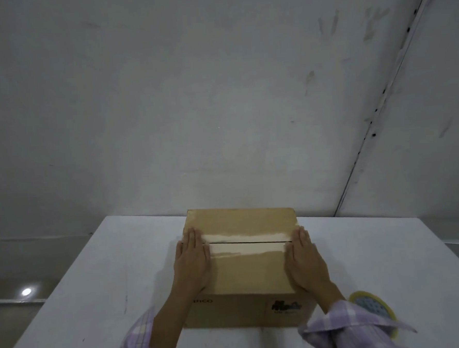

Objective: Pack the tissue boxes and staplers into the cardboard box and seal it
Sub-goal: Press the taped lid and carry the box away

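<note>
Sleeves nearest; I am pressing left hand and right hand, fingers flat, beside the taped seam between them, keeping cardboard box flaps closed.

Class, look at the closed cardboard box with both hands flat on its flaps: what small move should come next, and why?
Probably the right hand should lift off and take the yellow-rimmed roll of tape lying beside it on the white table. The brown cardboard box has its flaps shut, but the centre seam looks untaped, while the left hand presses flat to hold them down.
</note>
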